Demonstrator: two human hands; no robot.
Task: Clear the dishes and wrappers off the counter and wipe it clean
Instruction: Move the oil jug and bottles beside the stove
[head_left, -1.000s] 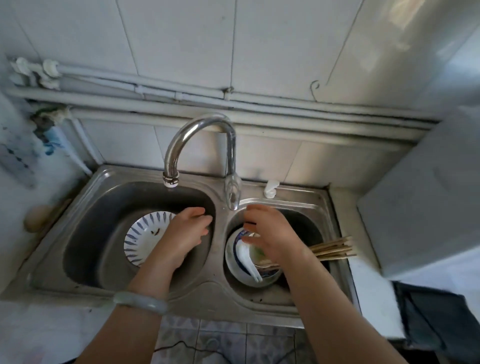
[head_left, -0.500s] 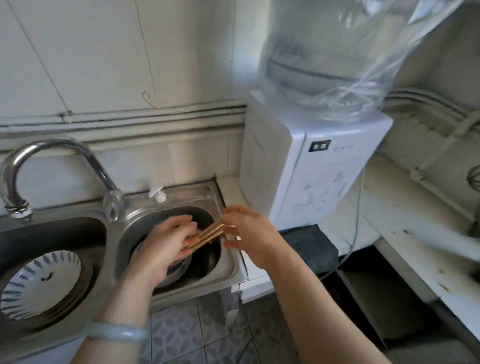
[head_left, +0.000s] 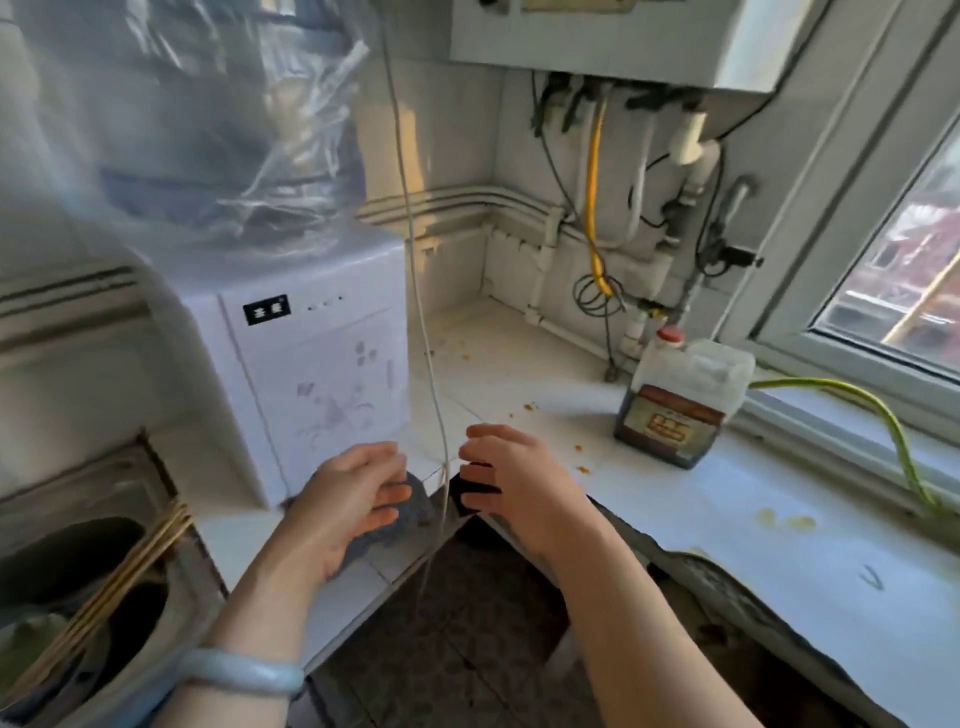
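A white water dispenser (head_left: 311, 374) stands to my left on the tabletop (head_left: 675, 499). A brown oil jug (head_left: 680, 400) sits well to the right, with orange crumbs (head_left: 530, 405) between them. A thin cord (head_left: 415, 291) hangs between my hands, across the dark cloth (head_left: 415, 506) at the tabletop's corner. Chopsticks (head_left: 130, 566) lie in the sink (head_left: 171, 613). My left hand (head_left: 348, 499) is over the cloth, fingers (head_left: 387, 493) loosely curled and apart. My right hand (head_left: 514, 478) curls its fingers (head_left: 475, 470) down at the cloth's edge; whether they grip it, I cannot tell.
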